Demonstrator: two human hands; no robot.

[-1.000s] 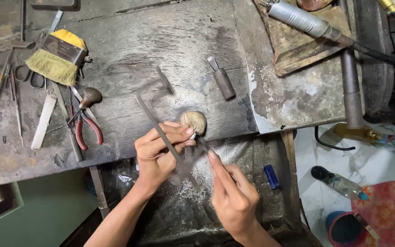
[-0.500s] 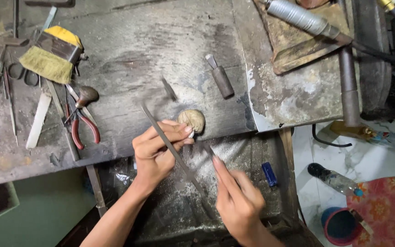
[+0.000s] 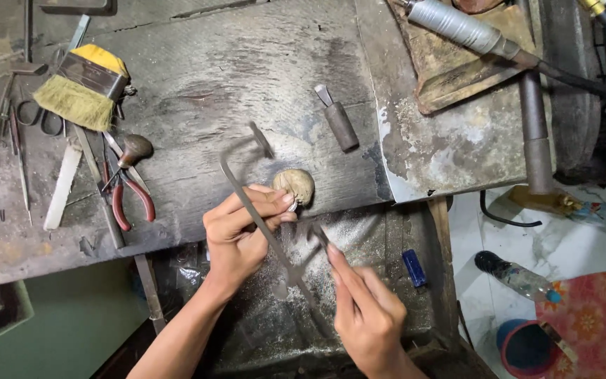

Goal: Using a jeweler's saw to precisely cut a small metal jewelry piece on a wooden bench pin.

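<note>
The left hand [image 3: 236, 235] pinches a small piece against the round wooden peg [image 3: 294, 185] at the front edge of the workbench [image 3: 198, 84]. The right hand [image 3: 366, 316] grips the handle of a thin saw [image 3: 261, 224], whose frame crosses over the left fingers. Near the bench's left edge lie red-handled pliers [image 3: 131, 200] and 1 yellow brush [image 3: 85, 88]. A blue lighter [image 3: 414, 268] rests in the tray [image 3: 401, 231] below.

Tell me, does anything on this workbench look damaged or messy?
Yes. The grey sheet covering the bench is worn and flaking near its right edge, with a pale ragged patch. Fine silvery dust lies spilled in the tray below, under the left hand and right hand. Tools such as the red-handled pliers lie scattered.
</note>
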